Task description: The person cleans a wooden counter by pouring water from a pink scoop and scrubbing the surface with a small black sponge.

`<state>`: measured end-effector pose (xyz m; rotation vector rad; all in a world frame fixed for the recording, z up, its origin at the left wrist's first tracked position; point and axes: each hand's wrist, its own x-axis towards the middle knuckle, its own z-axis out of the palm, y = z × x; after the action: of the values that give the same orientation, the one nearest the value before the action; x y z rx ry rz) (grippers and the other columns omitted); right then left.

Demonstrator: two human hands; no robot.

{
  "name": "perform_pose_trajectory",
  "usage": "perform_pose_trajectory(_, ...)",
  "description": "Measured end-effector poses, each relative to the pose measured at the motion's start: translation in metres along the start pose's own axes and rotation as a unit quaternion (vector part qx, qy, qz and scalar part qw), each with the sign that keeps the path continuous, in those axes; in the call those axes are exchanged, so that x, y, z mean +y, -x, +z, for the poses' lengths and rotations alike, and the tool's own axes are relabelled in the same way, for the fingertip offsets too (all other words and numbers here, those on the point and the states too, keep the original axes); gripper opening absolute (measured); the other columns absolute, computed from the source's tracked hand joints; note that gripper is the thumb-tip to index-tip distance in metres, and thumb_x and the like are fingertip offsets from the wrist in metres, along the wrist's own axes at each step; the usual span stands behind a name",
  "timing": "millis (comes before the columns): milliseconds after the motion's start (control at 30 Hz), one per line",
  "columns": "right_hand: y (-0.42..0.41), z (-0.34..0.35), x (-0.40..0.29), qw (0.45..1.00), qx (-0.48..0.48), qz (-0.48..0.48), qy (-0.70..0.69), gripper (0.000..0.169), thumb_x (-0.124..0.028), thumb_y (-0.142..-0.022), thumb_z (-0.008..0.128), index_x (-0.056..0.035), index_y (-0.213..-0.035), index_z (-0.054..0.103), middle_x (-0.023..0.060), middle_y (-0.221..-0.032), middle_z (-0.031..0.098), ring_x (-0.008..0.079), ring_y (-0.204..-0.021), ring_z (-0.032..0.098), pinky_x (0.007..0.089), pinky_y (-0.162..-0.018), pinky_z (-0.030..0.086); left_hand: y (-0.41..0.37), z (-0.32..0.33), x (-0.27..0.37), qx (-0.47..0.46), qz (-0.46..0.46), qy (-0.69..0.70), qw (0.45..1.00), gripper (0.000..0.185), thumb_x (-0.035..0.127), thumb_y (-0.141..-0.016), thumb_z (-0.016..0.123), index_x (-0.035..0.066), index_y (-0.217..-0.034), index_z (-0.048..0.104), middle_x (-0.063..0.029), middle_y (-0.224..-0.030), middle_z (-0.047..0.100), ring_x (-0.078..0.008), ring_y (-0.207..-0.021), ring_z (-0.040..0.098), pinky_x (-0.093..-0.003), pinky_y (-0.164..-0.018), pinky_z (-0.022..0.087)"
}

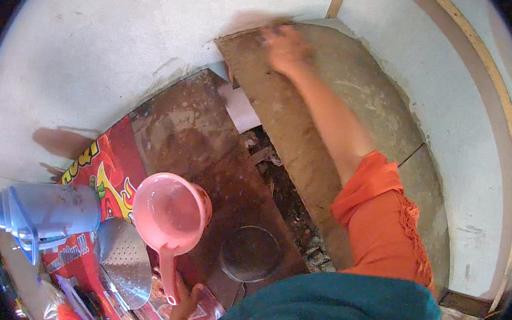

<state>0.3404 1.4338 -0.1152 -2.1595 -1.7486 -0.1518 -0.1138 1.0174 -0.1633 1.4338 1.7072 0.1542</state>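
My left hand [187, 300], low in the picture, grips the handle of a pink plastic dipper [170, 214]. The dipper's round bowl opens upward over the brown surface. At the far end of a brown slab [281, 130], near the wall, my right hand [288, 49] is blurred by motion. Whether that hand's fingers hold anything is not visible. Left of the dipper lies a perforated metal skimmer [124, 258]. A round, thin-rimmed strainer [251, 254] lies on the dark brown board [194, 141].
A dark gap [289, 194] with debris separates the slab from the board. A blue plastic container [53, 216] stands on a red printed sheet [121, 158] at left, with utensils [76, 299] below it. Pale walls [112, 36] enclose the far and right sides.
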Motion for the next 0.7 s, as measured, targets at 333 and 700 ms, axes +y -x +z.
perform_pose_trajectory(333, -0.019, -0.047, 0.156, 0.944, 0.042, 0.319, 0.079, 0.045, -0.041, -0.088, 0.045, -0.032, -0.131, 0.042, 0.0106, -0.135, 0.039, 0.0315, -0.123, 0.035, 0.0577, -0.094, 0.029, -0.003, -0.007, 0.004, -0.002, 0.06, -0.073, 0.996, 0.088, 0.029, -0.082, 0.063, -0.01, -0.137, 0.006, -0.0271, -0.144, 0.011, -0.036, -0.136, 0.01, -0.0393, -0.11, 0.011)
perform_pose_trajectory(700, 0.075, -0.068, 0.181, 0.96, 0.072, 0.266, 0.058, 0.039, -0.036, -0.087, 0.046, -0.0375, -0.126, 0.044, 0.012, -0.119, 0.048, 0.0338, -0.113, 0.042, 0.0579, -0.088, 0.031, 0.003, -0.007, 0.013, -0.038, -0.009, -0.047, 0.998, 0.096, 0.049, -0.084, 0.054, -0.008, -0.138, -0.001, -0.0264, -0.146, 0.005, -0.0354, -0.136, 0.007, -0.0372, -0.11, 0.01)
